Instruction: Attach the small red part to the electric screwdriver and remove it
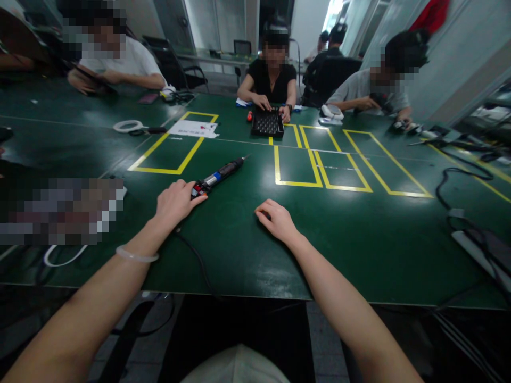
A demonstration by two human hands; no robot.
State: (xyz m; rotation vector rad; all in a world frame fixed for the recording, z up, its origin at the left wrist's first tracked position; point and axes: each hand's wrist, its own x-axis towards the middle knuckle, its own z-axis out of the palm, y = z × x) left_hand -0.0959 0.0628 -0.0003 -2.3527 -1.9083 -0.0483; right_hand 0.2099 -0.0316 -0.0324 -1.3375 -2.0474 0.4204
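My left hand point(175, 203) is closed around the rear end of an electric screwdriver point(219, 174). The tool is black and silver with a blue band, and its thin bit points away to the right. Red and orange bits of colour show beside my fingers, too small to make out. From under my left wrist a black cable point(195, 252) runs toward the table's near edge. My right hand point(277, 221) rests on the green table point(239, 234), fingers loosely curled against the thumb. Nothing shows in its grasp, only a dark gap.
Yellow tape outlines point(299, 184) mark the table. Across from me a person's hands work at a black tray point(268, 130) beside a small red object. A white paper point(194, 128) and a white ring-shaped tool point(128, 126) lie left. Cables point(451, 173) trail at right.
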